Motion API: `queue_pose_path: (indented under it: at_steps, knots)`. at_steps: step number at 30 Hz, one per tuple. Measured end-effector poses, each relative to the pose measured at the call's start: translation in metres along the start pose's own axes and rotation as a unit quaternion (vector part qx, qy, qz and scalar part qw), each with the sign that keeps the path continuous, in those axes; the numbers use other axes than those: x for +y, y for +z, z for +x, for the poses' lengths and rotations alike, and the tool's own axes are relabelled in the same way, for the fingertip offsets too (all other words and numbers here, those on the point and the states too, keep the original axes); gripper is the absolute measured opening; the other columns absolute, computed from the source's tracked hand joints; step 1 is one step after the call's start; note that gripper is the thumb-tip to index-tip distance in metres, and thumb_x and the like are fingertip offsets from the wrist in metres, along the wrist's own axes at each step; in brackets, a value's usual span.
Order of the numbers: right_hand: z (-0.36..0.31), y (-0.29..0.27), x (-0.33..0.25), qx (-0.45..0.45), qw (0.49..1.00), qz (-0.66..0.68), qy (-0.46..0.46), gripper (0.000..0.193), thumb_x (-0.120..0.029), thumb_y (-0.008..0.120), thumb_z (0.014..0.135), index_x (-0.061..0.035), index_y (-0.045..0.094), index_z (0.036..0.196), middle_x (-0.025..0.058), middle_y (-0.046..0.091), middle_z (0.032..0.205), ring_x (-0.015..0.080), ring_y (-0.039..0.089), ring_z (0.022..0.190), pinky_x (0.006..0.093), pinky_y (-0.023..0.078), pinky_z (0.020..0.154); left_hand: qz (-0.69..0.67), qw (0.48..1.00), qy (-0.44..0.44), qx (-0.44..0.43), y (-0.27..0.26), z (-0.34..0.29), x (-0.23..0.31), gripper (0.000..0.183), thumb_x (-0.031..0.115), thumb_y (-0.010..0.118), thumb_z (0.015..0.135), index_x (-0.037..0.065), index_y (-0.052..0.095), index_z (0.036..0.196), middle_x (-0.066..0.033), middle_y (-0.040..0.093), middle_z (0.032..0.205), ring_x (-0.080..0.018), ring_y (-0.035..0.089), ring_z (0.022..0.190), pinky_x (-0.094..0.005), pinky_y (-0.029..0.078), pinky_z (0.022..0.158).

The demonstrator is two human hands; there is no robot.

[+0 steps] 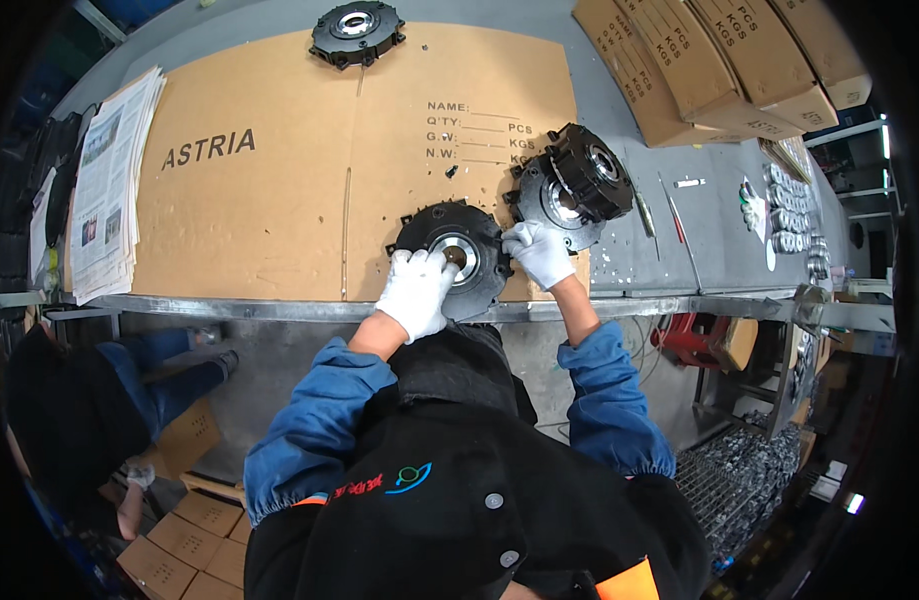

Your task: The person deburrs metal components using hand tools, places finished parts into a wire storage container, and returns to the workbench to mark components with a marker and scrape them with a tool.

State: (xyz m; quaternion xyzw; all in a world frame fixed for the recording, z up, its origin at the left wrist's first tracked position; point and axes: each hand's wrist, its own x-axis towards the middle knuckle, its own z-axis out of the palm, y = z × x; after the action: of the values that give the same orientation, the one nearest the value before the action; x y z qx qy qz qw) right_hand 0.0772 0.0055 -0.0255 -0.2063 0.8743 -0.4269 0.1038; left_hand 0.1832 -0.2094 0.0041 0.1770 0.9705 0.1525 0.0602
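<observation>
A black, round, toothed metal housing (431,236) with a bright ring in its centre lies flat at the table's front edge. My left hand (416,292), in a white glove, closes on its near-left side, fingertips at the central bore. Gloved in white too, my right hand (541,254) has its fingers curled against the housing's right rim; anything smaller in them is hidden. Just beyond that hand, a second black housing (591,170) rests tilted on a third, flatter grey-black one (532,190). Another such housing (357,34) lies alone at the far edge of the cardboard.
A flattened cardboard sheet (249,220) with small dark scraps covers much of the grey table. Newspapers (109,200) lie at left. Cartons (719,70) stand at far right, near thin tools (679,215) and stacked metal rings (787,205). A seated person (79,400) is at lower left.
</observation>
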Motion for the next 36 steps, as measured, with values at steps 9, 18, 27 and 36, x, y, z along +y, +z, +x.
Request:
queue_pose_path:
  at_steps: [9,18,27,36]
  knots:
    - [0.000,-0.001,0.009,-0.014,1.000,-0.001,0.011,0.005,-0.010,0.063,0.075,-0.0070,0.066,0.077,0.0103,0.061,0.073,0.0254,0.060,0.068,0.0327,0.048,0.064,0.006,1.000,-0.008,-0.020,-0.001,0.001,0.000,0.061,0.024,0.073,0.055,0.010,0.058,0.112,-0.0118,0.053,0.106,-0.0287,0.050,0.101,-0.0431,0.032,0.090]
    - [-0.049,-0.022,0.020,0.112,0.944,0.212,0.228,0.017,-0.007,0.068,0.076,0.0014,0.068,0.090,0.0027,0.062,0.069,0.0066,0.052,0.055,0.0213,0.043,0.051,-0.017,1.000,-0.025,0.006,-0.004,-0.004,0.006,0.067,0.025,0.077,0.053,0.013,0.056,0.115,-0.0109,0.052,0.102,-0.0278,0.050,0.099,-0.0433,0.034,0.086]
    - [-0.026,0.018,0.020,0.140,0.987,0.064,0.034,0.005,-0.006,0.067,0.073,-0.0057,0.063,0.074,0.0063,0.062,0.071,0.0193,0.059,0.064,0.0287,0.048,0.062,0.009,0.997,-0.071,0.026,0.000,-0.014,0.018,0.075,0.022,0.076,0.054,0.016,0.049,0.125,-0.0110,0.049,0.097,-0.0288,0.049,0.096,-0.0427,0.035,0.083]
    - [-0.015,0.002,0.005,0.047,0.993,-0.100,-0.031,0.004,-0.011,0.062,0.075,-0.0086,0.061,0.072,0.0112,0.058,0.068,0.0303,0.058,0.070,0.0371,0.047,0.066,-0.137,0.968,-0.183,0.105,-0.015,-0.035,0.029,0.060,0.010,0.062,0.063,0.009,0.048,0.122,-0.0134,0.048,0.096,-0.0312,0.049,0.093,-0.0433,0.039,0.082]
